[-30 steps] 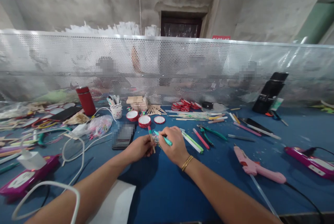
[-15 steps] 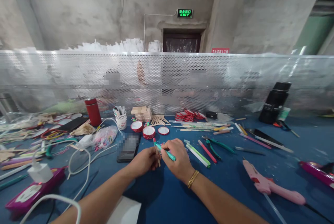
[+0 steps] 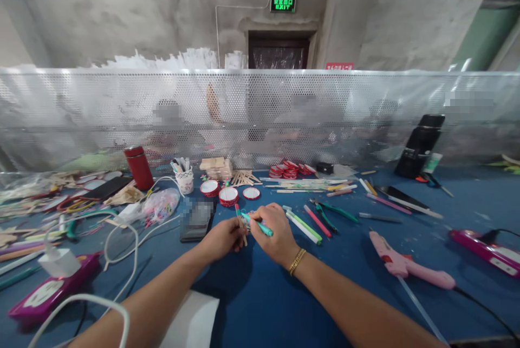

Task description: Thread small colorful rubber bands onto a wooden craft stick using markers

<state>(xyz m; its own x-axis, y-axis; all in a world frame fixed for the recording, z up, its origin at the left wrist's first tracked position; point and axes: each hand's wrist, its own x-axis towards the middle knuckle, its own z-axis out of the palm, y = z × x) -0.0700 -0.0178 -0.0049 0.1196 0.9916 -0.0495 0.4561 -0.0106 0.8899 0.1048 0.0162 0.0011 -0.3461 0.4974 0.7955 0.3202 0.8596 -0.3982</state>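
Note:
Between the fingers of my left hand [image 3: 226,238] is a thin wooden craft stick [image 3: 244,239], held upright, with a red tip at its upper end. My right hand [image 3: 278,231] is closed around a teal marker pen [image 3: 265,229], whose tip end points left toward the upper part of the stick. The two hands are close together over the blue table, and whether the pen touches the stick is too small to tell. Small colourful bits, partly hidden by my hands, lie just behind them.
Red-rimmed round tins [image 3: 228,196] stand beyond my hands, near a dark phone [image 3: 197,220]. Right of me lie markers [image 3: 303,227], teal pliers [image 3: 325,213] and a pink glue gun [image 3: 410,267]. White cables, a purple power strip [image 3: 57,288] and a red flask [image 3: 138,168] are left.
The whole view has shifted slightly, so the table things sit a little higher and further left. Both hands keep their hold on the stick and the pen.

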